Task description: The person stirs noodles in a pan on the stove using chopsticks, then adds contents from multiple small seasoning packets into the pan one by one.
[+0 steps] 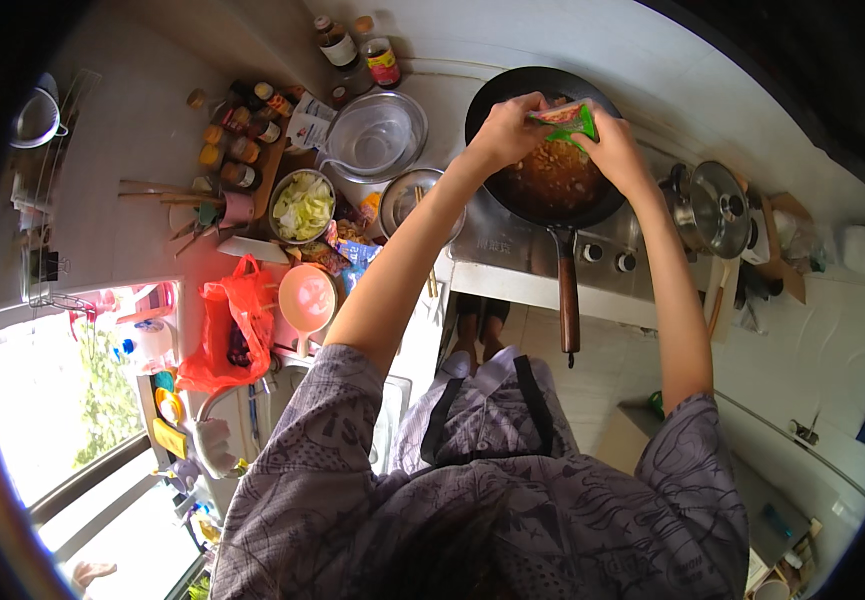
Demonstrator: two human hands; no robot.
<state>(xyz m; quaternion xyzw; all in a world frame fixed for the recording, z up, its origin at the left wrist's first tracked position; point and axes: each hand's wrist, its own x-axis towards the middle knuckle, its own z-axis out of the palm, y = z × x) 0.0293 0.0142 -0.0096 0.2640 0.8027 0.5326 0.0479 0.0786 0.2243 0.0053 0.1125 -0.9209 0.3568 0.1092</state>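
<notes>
Both of my hands are over a black wok [545, 206] that rests on the gas stove [507, 244]. A green food packet [569, 120] is pinched between them. My left hand [516, 129] grips its left side, and my right hand [612, 142] grips its right side. Beneath the packet, a reddish-brown sauce with small pieces [556, 176] covers the bottom of the wok. The wok's wooden handle [568, 300] points back towards me. The packet's opening and the far part of the sauce are partly hidden by my hands.
Left of the wok are a steel pan with chopsticks [402, 199], a bowl of chopped cabbage [303, 204], nested bowls [372, 139] and a knife [252, 249]. Further left are a red plastic bag [211, 330] and a pink pan [306, 296]. A lidded pot [710, 210] stands right.
</notes>
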